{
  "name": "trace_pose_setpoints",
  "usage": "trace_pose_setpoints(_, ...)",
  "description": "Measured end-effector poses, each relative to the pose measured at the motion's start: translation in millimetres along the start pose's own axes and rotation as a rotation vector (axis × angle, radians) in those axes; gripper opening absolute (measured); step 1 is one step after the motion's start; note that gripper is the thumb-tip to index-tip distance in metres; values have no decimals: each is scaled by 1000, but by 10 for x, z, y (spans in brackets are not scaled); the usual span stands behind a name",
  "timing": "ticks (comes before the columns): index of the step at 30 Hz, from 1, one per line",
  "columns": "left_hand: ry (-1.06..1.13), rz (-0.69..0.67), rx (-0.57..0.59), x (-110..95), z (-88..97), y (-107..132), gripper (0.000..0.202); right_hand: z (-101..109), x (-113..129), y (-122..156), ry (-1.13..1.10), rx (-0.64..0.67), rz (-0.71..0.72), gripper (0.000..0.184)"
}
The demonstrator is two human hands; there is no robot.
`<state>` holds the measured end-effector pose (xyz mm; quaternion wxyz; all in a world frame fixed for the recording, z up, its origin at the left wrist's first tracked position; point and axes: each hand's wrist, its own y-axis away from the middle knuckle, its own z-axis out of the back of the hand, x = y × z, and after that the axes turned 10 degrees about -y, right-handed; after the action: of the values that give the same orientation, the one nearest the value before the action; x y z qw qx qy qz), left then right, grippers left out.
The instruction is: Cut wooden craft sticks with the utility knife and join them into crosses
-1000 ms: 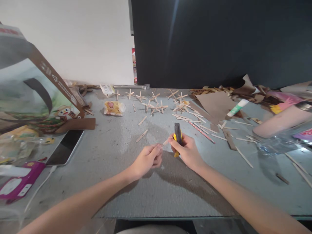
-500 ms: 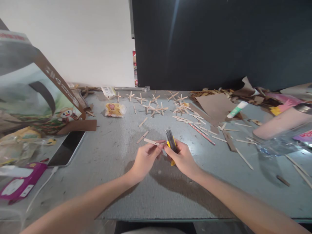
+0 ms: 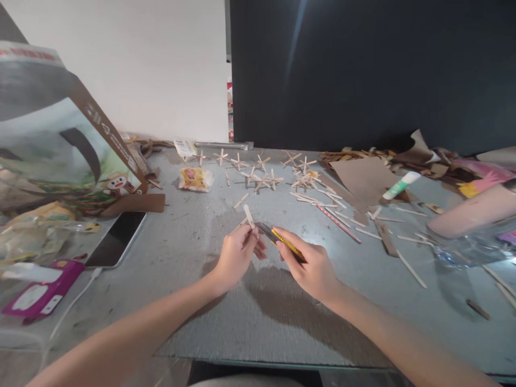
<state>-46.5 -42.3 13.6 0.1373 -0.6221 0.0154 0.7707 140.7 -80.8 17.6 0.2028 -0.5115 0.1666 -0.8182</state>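
Note:
Pinched in my left hand (image 3: pixel 237 253) is a flat wooden craft stick (image 3: pixel 249 215), its free end pointing up and away from me. My right hand (image 3: pixel 310 264) grips a yellow and black utility knife (image 3: pixel 288 243), the tip directed left at the stick. Whether the blade touches the wood I cannot tell. Both hands are above the grey table (image 3: pixel 193 322). Just beyond them lies a short loose stick (image 3: pixel 241 201). Farther back, several sticks are crossed into star shapes (image 3: pixel 262 180).
On the right are loose sticks (image 3: pixel 350 217), a red striped pencil (image 3: pixel 338 224), a glue stick (image 3: pixel 401 186), cardboard (image 3: pixel 358 180) and a pink bottle (image 3: pixel 471 212). A phone (image 3: pixel 116 239), a purple case (image 3: pixel 44 290) and a large box (image 3: pixel 80 140) occupy the left. One yellow packet (image 3: pixel 195 179) lies at the back.
The knife has swung from upright to pointing left, toward the stick. My left hand has turned the stick more upright. The whole view has shifted slightly.

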Motion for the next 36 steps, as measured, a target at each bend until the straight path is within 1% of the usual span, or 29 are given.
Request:
trace_pose_setpoints(5, -91, -30, -19, 5, 29, 2, 29, 8, -13, -17, 33, -11, 51, 40)
trace_pose_setpoints(11, -131, -39, -9, 60, 31, -5, 32, 7, -35, -15, 37, -6, 61, 41)
trace_pose_setpoints(17, -302, -76, 1, 72, 67, 10, 36, 9, -30, -23, 49, 12, 51, 42)
trace_pose_setpoints(22, -344, -103, -10, 29, 97, 2, 35, 23, -27, -13, 109, 38, -7, 46)
trace_pose_setpoints(26, -329, -93, -10, 29, 87, -5, 33, 9, 1, -2, 31, 59, -116, 50)
trace_pose_setpoints(32, -339, -64, 1, 60, 57, -9, 33, -2, 52, -10, -297, 120, -417, 59)
trace_pose_setpoints(36, -363, -50, -1, 56, 34, -10, 37, -27, 67, -6, -471, 134, -542, 64)
